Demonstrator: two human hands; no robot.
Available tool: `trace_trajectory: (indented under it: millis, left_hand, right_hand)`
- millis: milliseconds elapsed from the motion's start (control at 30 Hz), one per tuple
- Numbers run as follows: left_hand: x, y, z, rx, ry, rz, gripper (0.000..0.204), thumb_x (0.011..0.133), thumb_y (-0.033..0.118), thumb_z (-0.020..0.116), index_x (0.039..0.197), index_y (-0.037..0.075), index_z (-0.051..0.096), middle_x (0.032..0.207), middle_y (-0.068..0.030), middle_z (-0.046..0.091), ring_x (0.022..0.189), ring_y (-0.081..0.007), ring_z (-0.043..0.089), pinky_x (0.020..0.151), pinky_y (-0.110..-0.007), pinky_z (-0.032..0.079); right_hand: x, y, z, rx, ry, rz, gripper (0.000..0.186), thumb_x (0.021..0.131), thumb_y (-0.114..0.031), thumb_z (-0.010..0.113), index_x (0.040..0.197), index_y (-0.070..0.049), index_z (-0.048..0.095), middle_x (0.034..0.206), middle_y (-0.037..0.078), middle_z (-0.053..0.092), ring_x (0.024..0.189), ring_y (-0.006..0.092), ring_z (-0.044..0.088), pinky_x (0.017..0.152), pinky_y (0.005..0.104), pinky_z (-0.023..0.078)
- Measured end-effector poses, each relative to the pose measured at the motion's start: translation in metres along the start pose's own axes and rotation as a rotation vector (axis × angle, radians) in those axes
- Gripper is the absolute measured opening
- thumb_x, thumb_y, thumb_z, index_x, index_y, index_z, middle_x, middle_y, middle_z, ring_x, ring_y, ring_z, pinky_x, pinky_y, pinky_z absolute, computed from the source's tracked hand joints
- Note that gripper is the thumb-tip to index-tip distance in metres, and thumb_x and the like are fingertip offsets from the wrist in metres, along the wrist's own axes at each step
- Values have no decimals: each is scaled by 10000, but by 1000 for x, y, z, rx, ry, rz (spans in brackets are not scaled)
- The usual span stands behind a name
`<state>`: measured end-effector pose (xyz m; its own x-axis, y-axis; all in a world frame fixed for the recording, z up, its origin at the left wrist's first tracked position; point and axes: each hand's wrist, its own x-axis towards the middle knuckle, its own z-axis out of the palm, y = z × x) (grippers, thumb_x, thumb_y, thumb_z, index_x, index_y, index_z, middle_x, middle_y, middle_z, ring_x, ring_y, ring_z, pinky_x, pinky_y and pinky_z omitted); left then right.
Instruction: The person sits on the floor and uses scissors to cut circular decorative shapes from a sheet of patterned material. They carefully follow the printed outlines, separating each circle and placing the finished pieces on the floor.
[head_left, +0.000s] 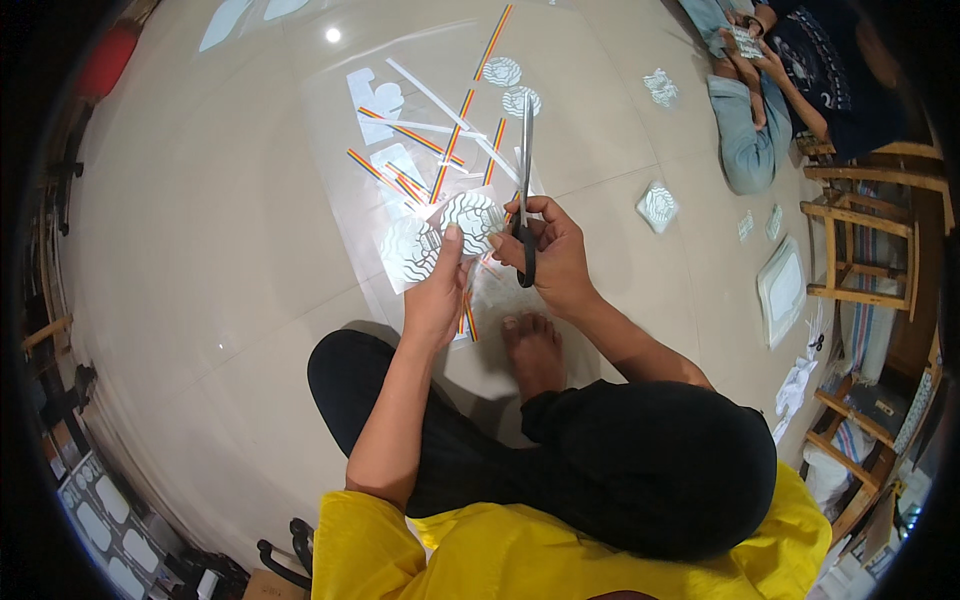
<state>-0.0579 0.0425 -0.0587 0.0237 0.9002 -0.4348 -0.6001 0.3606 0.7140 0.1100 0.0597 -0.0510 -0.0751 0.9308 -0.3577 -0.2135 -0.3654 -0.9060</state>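
The patterned sheet (408,255), pale with round wavy-lined designs in silver and white, was held above the floor (230,200), in front of the seated person. The left hand (435,295) gripped it with the thumb on top and the fingers mostly hidden underneath. The right hand (553,250) was closed around the black handles of the scissors (527,150), whose metal blades pointed away from the body; its thumb lay at the sheet's right edge, though whether it pressed there could not be told.

Beyond the hands, a clear plastic sheet (440,75) lay on the floor, scattered with rainbow-striped strips (452,145), narrow white strips (425,87) and two round wavy-lined pieces (502,71), near the blade tips. The person's bare foot (533,352) rested close below the right hand.

Farther right, a diamond-shaped patterned piece (657,207) lay near wooden stools (862,250), and at the upper right another person (830,70) held a small pale item (745,42).
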Motion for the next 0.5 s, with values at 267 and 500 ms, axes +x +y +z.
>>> trace_trajectory:
  millis: [267,500]
  left_hand:
    - [-5,21,3,-247,-232,-107,554,1120,142,475,1632,20,301,1594,-193,465,1419,-399,540,1179,-536,493]
    - [-3,29,2,-312,-147,57,535,1129,110,432,1640,34,294,1607,-210,438,1422,-407,533,1196,-520,482]
  right_hand:
    - [-2,-14,-26,-69,48,-81,420,917,-48,827,1263,-16,591,930,54,709,775,99,686,691,242,565]
    - [-54,31,-26,-85,40,-45,363,933,-31,784,1235,3,586,944,40,676,754,89,647,696,260,545]
